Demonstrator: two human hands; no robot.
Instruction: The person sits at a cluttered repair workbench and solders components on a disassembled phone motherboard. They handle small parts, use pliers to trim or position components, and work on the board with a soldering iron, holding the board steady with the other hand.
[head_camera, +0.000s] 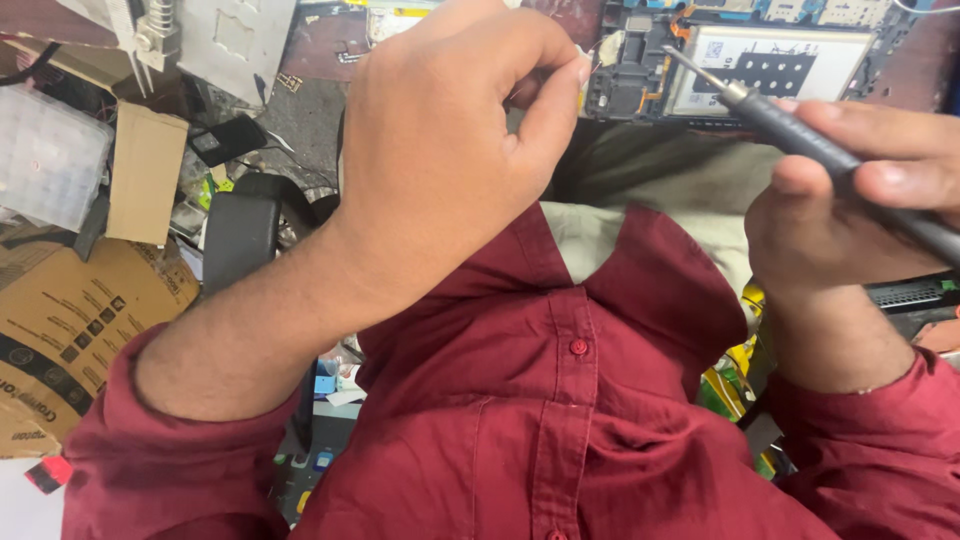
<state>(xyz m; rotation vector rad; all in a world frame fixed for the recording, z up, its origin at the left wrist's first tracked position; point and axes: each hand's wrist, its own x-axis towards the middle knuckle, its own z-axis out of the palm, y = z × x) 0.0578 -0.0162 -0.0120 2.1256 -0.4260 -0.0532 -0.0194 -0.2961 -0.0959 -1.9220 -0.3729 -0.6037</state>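
Opened phone (740, 60): top of view, circuit board and white battery exposed. Right hand (850, 210): closed around dark screwdriver (830, 150), tip over phone battery. Left hand (450, 150): fingertips pinched on small pale part beside phone's left edge; part unclear.

Right hand (850, 200) grips a dark screwdriver (800, 125) above an opened phone (740, 60); left hand (440, 150) pinched
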